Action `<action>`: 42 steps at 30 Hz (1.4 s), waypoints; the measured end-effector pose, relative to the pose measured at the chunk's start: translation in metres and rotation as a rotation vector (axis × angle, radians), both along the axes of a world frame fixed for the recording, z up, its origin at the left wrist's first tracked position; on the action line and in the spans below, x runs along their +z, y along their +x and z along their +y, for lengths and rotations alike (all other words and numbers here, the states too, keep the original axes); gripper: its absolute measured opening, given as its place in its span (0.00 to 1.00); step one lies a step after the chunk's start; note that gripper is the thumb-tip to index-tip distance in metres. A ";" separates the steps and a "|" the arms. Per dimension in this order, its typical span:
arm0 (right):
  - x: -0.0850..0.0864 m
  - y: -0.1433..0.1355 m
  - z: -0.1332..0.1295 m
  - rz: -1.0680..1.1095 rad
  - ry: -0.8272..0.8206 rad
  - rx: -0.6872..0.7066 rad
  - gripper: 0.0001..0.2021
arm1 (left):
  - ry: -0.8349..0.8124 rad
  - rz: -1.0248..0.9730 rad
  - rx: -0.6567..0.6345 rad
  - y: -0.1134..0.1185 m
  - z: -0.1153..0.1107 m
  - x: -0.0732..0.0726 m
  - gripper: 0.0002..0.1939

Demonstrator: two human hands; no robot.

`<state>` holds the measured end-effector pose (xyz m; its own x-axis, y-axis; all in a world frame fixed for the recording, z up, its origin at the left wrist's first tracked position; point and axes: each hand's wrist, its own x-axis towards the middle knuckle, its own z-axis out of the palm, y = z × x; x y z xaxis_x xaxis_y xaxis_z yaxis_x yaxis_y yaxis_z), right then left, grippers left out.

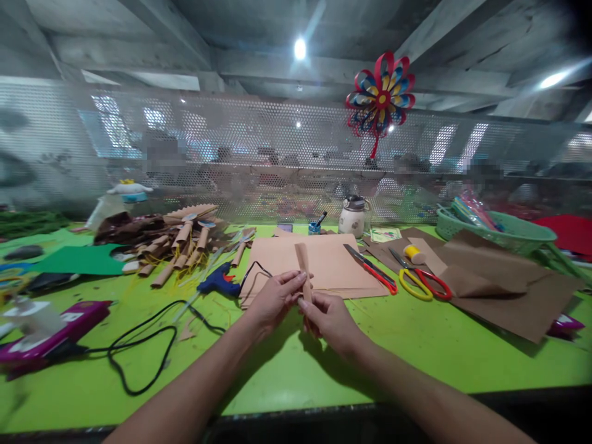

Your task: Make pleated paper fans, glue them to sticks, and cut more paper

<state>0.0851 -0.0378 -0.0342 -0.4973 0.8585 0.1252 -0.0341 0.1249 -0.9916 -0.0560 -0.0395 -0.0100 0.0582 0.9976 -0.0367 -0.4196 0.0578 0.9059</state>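
Observation:
A narrow strip of brown paper (pixel 302 259) stands upright between my hands, above the near edge of a stack of tan paper sheets (pixel 272 256). My left hand (pixel 277 299) pinches its left side with thumb and fingers. Lower down, my right hand (pixel 330 317) grips the same strip from the right. The fingers partly hide its bottom end. A blue glue gun (pixel 219 282) lies left of my left hand. On the sheets' right side rests a red-handled cutting tool (pixel 372 269), and scissors (pixel 420 280) with yellow and red handles lie farther right.
Rolled brown paper tubes (pixel 180 250) with yellow threads pile up at left. A purple power strip (pixel 60 333) and black cord (pixel 173 333) lie near front left. Behind stand a bottle (pixel 352 217) and a mesh partition (pixel 277 135). Brown paper (pixel 504 296) and a green basket (pixel 531 237) are at right.

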 end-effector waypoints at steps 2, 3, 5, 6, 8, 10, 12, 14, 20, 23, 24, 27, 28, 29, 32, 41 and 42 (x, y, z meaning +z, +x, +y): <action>-0.001 0.000 0.001 0.000 0.012 -0.002 0.22 | -0.001 -0.003 0.011 0.001 0.000 -0.001 0.17; -0.002 -0.001 0.001 0.002 0.025 -0.003 0.22 | -0.001 -0.004 0.017 0.001 0.001 -0.002 0.17; -0.002 -0.001 0.000 0.001 0.067 -0.005 0.22 | -0.003 -0.006 0.025 0.002 0.001 -0.003 0.17; -0.002 -0.001 0.000 0.001 0.093 -0.004 0.22 | -0.004 -0.006 0.028 0.002 0.002 -0.003 0.17; -0.001 0.000 -0.001 -0.001 0.140 -0.005 0.22 | -0.003 -0.007 0.030 0.001 0.003 -0.004 0.17; 0.000 0.001 -0.001 -0.006 0.171 -0.018 0.24 | 0.002 -0.011 0.026 0.000 0.003 -0.004 0.17; 0.001 0.002 0.001 0.002 0.166 -0.064 0.28 | 0.009 -0.012 0.004 -0.001 0.003 -0.004 0.17; 0.002 0.002 0.005 0.034 0.130 -0.125 0.31 | 0.014 -0.009 -0.035 -0.001 0.002 -0.003 0.16; 0.004 0.005 0.019 0.107 0.095 -0.257 0.33 | 0.019 0.016 -0.122 0.000 -0.002 0.000 0.10; 0.004 0.005 0.023 0.133 0.067 -0.233 0.31 | 0.017 0.019 -0.161 -0.001 -0.002 0.001 0.09; 0.004 0.005 0.023 0.140 0.064 -0.214 0.30 | 0.015 0.020 -0.173 -0.002 -0.002 0.001 0.09; 0.002 0.005 0.025 0.128 0.110 -0.178 0.28 | 0.017 0.023 -0.206 -0.004 -0.001 0.000 0.08; 0.001 0.006 0.026 0.117 0.133 -0.173 0.28 | 0.020 0.023 -0.217 -0.004 -0.001 -0.001 0.08; 0.000 0.006 0.027 0.101 0.152 -0.174 0.28 | 0.021 0.021 -0.226 -0.005 0.000 -0.002 0.08; -0.003 0.006 0.029 0.045 0.186 -0.188 0.28 | 0.014 0.014 -0.247 -0.007 0.002 -0.005 0.08; -0.012 0.007 0.037 -0.029 0.288 -0.342 0.27 | -0.013 0.003 -0.181 -0.008 0.005 -0.004 0.06; -0.012 0.007 0.038 -0.034 0.298 -0.352 0.26 | -0.014 0.004 -0.172 -0.008 0.005 -0.004 0.06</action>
<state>0.0921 -0.0002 -0.0463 -0.1903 0.9049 0.3808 0.0932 0.4028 -0.9105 -0.0640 -0.0343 -0.0137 0.2283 0.9722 -0.0513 -0.3986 0.1414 0.9061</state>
